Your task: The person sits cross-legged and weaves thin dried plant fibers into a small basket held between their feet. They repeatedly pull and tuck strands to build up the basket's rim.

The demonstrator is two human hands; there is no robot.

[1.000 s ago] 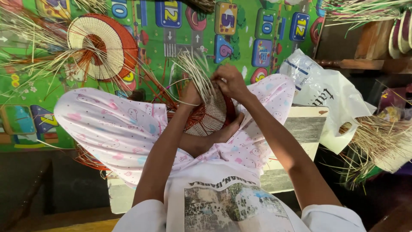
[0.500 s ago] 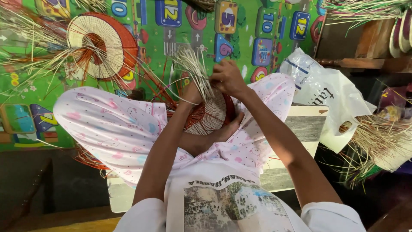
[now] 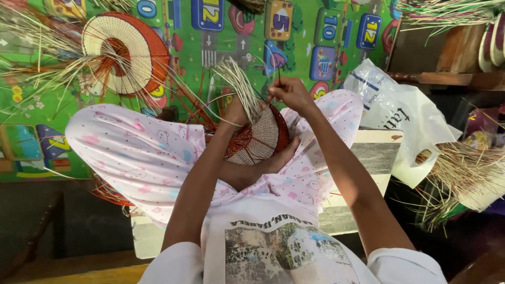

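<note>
Two hands are being held up over the lap, both closed on weaving material. R hand [image 3: 290, 93]: fingers pressed together, a thin dark strand [image 3: 278, 79] is being pinched at the fingertips and held upward. L hand [image 3: 235, 111]: closed around a bundle of pale straw strands [image 3: 241, 84], which is being fanned up and out above the grip; palm side is hidden, so exact finger placement cannot be told. Just below and between both hands, a half-woven round basket piece [image 3: 258, 139] w/ cream centre and red-brown rim is being propped tilted against the knees; loose red-brown strands are being left trailing from it to the L. Piece is being supported on legs in pink patterned trousers [image 3: 142, 158], crossed, w/ one bare foot [image 3: 279, 158] touching its lower edge. A white printed shirt [image 3: 273, 247] is being worn, seen at bottom of view.

Farther out: a finished-looking round woven disc [image 3: 123, 52], cream w/ red-brown border, is lying on the green play mat [image 3: 215, 31] up-left, w/ loose straw spread around it. A white plastic bag [image 3: 400, 121] is lying to the R, beside a pale wooden board [image 3: 373, 152]. More straw bundles [image 3: 463, 173] are being kept at far R, well apart from the hands.
</note>
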